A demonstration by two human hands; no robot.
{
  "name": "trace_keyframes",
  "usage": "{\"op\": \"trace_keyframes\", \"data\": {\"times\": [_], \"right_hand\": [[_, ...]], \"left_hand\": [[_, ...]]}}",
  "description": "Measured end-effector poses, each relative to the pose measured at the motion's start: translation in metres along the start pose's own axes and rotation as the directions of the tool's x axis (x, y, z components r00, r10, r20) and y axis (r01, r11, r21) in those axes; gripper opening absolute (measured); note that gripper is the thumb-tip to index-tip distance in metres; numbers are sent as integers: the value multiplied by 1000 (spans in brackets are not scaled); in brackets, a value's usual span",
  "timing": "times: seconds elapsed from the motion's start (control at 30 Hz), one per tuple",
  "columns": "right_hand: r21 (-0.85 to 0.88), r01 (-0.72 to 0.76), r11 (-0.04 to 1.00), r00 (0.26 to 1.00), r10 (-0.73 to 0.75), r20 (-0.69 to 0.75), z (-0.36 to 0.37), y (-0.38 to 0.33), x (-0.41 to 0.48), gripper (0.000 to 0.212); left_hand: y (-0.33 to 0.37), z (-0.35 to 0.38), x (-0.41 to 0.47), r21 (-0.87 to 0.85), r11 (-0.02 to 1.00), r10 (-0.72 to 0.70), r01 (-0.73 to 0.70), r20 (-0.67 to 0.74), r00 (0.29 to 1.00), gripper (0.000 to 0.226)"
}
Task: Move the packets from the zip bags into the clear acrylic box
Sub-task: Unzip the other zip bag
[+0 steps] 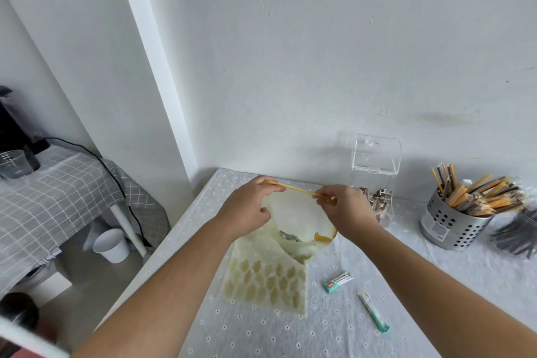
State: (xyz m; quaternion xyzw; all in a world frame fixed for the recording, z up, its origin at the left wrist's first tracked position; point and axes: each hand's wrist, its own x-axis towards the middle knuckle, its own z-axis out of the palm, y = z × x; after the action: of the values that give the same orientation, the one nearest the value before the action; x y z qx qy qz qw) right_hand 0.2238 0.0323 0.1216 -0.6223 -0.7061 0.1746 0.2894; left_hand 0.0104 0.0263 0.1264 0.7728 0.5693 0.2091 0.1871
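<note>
White wall behind, table with dotted cloth. Left hand and right hand pinch yellow zip strip of zip bag, mouth pulled wide above table. Packets inside bag. Clear acrylic box just beyond right hand, lid up. Two loose packets near bag.

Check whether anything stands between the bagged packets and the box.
Nothing visible does. The left hand and right hand hold the bag open, packets inside; the box just behind it has its lid up.
</note>
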Motion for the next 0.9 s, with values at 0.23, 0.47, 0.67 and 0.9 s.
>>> {"op": "trace_keyframes", "data": {"times": [0.23, 0.47, 0.67, 0.9], "right_hand": [[-241, 168, 956, 985, -172, 6, 21, 4, -13, 36], [-399, 365, 841, 905, -220, 363, 39, -5, -37, 24], [-562, 417, 715, 875, -149, 460, 42, -9, -24, 33], [-465, 452, 761, 770, -70, 634, 71, -20, -7, 35]], "left_hand": [[-6, 21, -13, 53, 998, -53, 45, 169, 984, 65], [-8, 27, -20, 93, 993, -93, 75, 208, 974, 82], [3, 27, -28, 113, 992, -82, 55, 254, 964, 87], [8, 32, -35, 35, 997, -77, 70, 291, 954, 93]]}}
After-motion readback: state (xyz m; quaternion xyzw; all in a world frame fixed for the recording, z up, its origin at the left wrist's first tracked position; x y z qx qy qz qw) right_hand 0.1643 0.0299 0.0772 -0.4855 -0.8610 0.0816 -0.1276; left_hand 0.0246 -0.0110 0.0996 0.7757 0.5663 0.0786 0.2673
